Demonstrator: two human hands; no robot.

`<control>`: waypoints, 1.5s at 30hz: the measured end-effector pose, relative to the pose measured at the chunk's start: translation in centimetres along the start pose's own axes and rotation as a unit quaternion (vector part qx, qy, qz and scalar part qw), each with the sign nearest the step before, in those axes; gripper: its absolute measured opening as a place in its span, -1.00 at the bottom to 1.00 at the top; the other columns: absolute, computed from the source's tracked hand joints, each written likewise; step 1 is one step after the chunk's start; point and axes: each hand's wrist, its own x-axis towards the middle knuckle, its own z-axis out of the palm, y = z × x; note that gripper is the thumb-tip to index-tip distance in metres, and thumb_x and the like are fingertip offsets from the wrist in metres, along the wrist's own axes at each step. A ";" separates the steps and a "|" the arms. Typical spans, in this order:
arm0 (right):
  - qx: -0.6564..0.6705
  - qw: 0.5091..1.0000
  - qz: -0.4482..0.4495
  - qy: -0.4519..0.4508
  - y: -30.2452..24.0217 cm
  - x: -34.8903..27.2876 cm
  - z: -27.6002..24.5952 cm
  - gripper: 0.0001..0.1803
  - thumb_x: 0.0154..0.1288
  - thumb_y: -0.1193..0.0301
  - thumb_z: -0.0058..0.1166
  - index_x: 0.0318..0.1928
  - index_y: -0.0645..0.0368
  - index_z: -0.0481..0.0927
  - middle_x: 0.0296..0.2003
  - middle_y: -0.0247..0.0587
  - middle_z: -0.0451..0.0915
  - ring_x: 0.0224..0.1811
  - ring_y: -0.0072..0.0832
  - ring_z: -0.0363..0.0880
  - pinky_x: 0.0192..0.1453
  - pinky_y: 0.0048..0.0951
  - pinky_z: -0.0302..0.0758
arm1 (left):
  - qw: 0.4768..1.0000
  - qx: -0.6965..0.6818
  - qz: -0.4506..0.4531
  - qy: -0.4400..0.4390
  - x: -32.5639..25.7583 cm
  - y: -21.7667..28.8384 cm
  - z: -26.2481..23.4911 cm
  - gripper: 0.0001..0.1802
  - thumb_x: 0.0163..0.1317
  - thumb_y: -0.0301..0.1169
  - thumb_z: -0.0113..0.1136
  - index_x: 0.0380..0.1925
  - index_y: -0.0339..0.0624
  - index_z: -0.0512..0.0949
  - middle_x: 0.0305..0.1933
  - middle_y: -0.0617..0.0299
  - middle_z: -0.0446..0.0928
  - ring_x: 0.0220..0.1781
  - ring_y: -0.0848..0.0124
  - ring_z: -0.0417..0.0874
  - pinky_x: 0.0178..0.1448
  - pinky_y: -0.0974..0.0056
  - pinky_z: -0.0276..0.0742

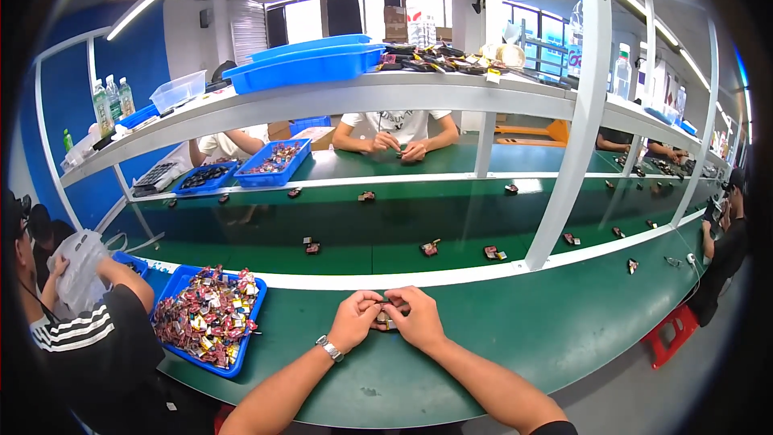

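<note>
Both your left hand (355,320) and right hand (415,320) pinch one small part (385,321); loosen either grip and it may drop onto the surface (515,330).

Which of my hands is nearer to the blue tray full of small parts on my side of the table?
Left. Your left hand is just to the right of the blue tray, with bare green table between them. Your right hand is farther right, touching the left hand.

small dark part (386,321) with a metallic glint, lower centre of frame, pinched between both hands' fingertips just above the green bench, mostly hidden, shape unclear.
</note>
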 end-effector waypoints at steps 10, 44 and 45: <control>0.009 0.986 0.153 0.070 5.0 4.2 -1.4 -0.80 0.12 0.48 0.33 -0.25 0.30 0.66 -0.37 -0.14 0.72 -0.32 -0.47 0.71 -0.16 -0.49 0.62 | 0.997 -0.032 0.036 0.061 0.2 0.7 -1.0 -0.75 0.36 -0.55 0.02 0.03 -0.34 0.41 0.12 -0.01 0.51 0.12 0.28 0.60 0.07 0.21 0.68; -0.060 0.974 -0.103 -0.193 -2.1 1.4 -2.6 -0.42 0.09 0.49 0.35 0.12 0.21 0.40 0.09 -0.16 0.54 0.14 -0.23 0.53 0.22 -0.26 0.46 | 0.982 -0.088 -0.078 -0.147 0.3 0.6 -4.8 -0.57 0.50 -0.16 -0.12 0.11 -0.28 0.47 -0.08 0.14 0.58 -0.12 0.41 0.60 -0.06 0.28 0.57; -0.097 0.965 -0.129 -0.208 -2.6 1.5 -2.9 -0.41 0.08 0.50 0.34 0.14 0.21 0.40 0.11 -0.16 0.52 0.16 -0.20 0.50 0.25 -0.25 0.44 | 0.982 -0.089 -0.079 -0.147 0.2 0.8 -4.7 -0.57 0.50 -0.16 -0.12 0.11 -0.28 0.47 -0.08 0.14 0.58 -0.12 0.41 0.60 -0.06 0.28 0.57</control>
